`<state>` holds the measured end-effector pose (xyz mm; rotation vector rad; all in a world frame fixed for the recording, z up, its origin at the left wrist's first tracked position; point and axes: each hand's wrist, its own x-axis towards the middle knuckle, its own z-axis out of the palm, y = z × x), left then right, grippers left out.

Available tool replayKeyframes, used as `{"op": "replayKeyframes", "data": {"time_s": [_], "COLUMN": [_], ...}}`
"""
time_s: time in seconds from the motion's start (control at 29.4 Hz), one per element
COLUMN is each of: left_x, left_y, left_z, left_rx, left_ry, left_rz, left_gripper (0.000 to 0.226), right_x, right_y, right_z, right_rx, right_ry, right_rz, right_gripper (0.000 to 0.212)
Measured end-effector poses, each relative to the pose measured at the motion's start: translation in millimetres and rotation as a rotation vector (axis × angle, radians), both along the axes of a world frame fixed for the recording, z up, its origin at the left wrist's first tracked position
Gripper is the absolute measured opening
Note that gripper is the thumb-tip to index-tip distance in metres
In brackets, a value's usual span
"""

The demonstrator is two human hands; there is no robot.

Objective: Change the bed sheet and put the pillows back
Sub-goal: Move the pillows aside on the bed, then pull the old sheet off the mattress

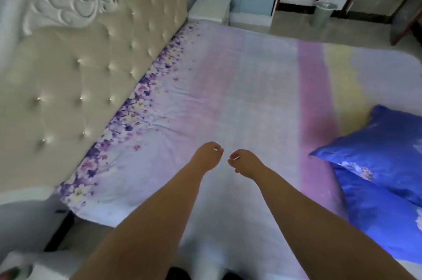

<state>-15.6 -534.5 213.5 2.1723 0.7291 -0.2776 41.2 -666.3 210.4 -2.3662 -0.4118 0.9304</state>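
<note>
A pastel sheet (239,88) with pink, lilac and yellow bands lies spread flat over the bed, its purple flower border running along the headboard. Both my arms reach out over the near middle of it. My left hand (206,157) and my right hand (244,162) sit side by side, a small gap between them, fingers loosely bent down toward the sheet. No fabric is bunched in either hand. Two shiny blue pillows lie at the right edge, the upper pillow (376,142) overlapping the lower pillow (383,215).
A beige tufted headboard (80,79) with white carved trim stands at the left. Beyond the far bed corner are a white nightstand (210,9), a metal bin (323,13) on the tiled floor and an open doorway.
</note>
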Motion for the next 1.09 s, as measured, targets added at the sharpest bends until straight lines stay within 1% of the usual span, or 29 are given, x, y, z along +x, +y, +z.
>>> {"op": "replayKeyframes", "data": {"time_s": [0.1, 0.24, 0.34, 0.48, 0.54, 0.61, 0.65, 0.75, 0.85, 0.88, 0.92, 0.99, 1.02, 1.05, 1.09], "left_x": [-74, -190, -273, -375, -413, -440, -449, -474, -489, -492, -496, -506, -510, -512, -515], "left_y": [86, 186, 248, 324, 357, 378, 383, 389, 393, 396, 402, 414, 419, 424, 429], "left_z": [-22, -64, -94, -128, -143, -154, -160, -183, -201, -204, -209, -218, -221, -224, -229], "left_rx": [-0.020, -0.103, -0.165, -0.206, -0.211, -0.201, -0.195, -0.220, -0.254, -0.261, -0.267, -0.281, -0.277, -0.270, -0.265], "left_ry": [0.025, 0.056, 0.123, 0.185, 0.203, 0.194, 0.187, 0.204, 0.221, 0.218, 0.214, 0.212, 0.211, 0.209, 0.210], "left_rz": [0.244, 0.560, 0.693, 0.905, 1.010, 1.109, 1.137, 1.182, 1.207, 1.207, 1.218, 1.259, 1.278, 1.292, 1.314], "left_gripper": [0.026, 0.029, 0.028, 0.028, 0.027, 0.026, 0.026, 0.026, 0.027, 0.027, 0.026, 0.026, 0.026, 0.026, 0.026], "right_x": [-47, -125, -185, -259, -291, -318, -329, -361, -376, -379, -383, -392, -397, -400, -404], "right_y": [90, 212, 293, 389, 432, 468, 482, 522, 549, 555, 563, 580, 589, 597, 605], "right_z": [-16, -49, -73, -109, -127, -140, -146, -166, -188, -193, -202, -225, -232, -238, -245], "right_rx": [0.016, -0.030, -0.073, -0.134, -0.153, -0.150, -0.155, -0.163, -0.199, -0.201, -0.203, -0.281, -0.313, -0.327, -0.374], "right_ry": [0.022, 0.070, 0.128, 0.204, 0.253, 0.341, 0.356, 0.319, 0.148, 0.106, 0.127, 0.198, 0.181, 0.128, 0.069], "right_rz": [0.126, 0.304, 0.430, 0.596, 0.646, 0.619, 0.612, 0.720, 0.908, 0.941, 0.964, 0.986, 1.110, 1.215, 1.263], "right_gripper": [0.026, 0.019, 0.011, 0.016, 0.012, 0.010, 0.014, 0.024, 0.036, 0.038, 0.036, 0.019, 0.017, 0.022, 0.026]}}
